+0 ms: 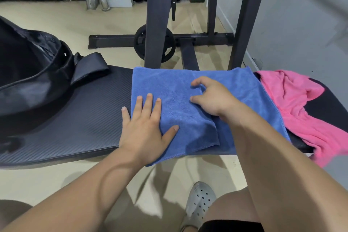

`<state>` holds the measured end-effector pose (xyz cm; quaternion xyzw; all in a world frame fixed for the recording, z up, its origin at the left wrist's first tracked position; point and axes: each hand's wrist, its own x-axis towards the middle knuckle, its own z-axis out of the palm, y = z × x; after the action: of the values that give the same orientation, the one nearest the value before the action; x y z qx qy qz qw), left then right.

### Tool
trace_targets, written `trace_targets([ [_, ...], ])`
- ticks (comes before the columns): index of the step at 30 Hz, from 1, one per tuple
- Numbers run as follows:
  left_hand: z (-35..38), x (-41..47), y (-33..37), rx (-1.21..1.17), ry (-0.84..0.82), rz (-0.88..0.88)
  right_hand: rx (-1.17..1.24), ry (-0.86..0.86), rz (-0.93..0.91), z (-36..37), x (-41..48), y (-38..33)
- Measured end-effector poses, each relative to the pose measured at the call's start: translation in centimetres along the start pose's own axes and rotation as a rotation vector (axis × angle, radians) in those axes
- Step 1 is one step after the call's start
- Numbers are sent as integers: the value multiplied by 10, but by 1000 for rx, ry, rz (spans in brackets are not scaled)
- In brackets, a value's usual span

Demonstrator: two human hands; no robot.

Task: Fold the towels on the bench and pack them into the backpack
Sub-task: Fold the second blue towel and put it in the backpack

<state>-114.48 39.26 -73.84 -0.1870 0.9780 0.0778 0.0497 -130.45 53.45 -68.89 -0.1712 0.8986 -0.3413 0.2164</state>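
Observation:
A blue towel (167,84) lies partly folded across the black padded bench (88,118). My left hand (145,126) presses flat on the towel's left edge, fingers straight. My right hand (212,96) sits on the towel's middle with curled fingers pinching the edge of the folded layer. To the right, a pink towel (293,103) lies crumpled on the bench and hangs over its front edge. An open black backpack (32,73) stands on the bench's left end, its strap (90,66) lying toward the blue towel.
Behind the bench stands a black metal rack (156,17) with a weight plate (154,43) leaning at its base. A grey wall (301,24) runs along the right. My foot in a grey clog (199,201) stands on the beige floor below the bench.

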Motion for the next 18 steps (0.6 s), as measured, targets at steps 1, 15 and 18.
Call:
trace_targets([
  [1,0,1,-2,3,-6,13,-19,-11,2,2,-1,0],
  [15,-24,-12,-97,187,-131,102,-77,-242,-184,41,-33,-29],
  [18,-26,-16,-116,185,-148,94,-103,-241,-203,42,-34,-32],
])
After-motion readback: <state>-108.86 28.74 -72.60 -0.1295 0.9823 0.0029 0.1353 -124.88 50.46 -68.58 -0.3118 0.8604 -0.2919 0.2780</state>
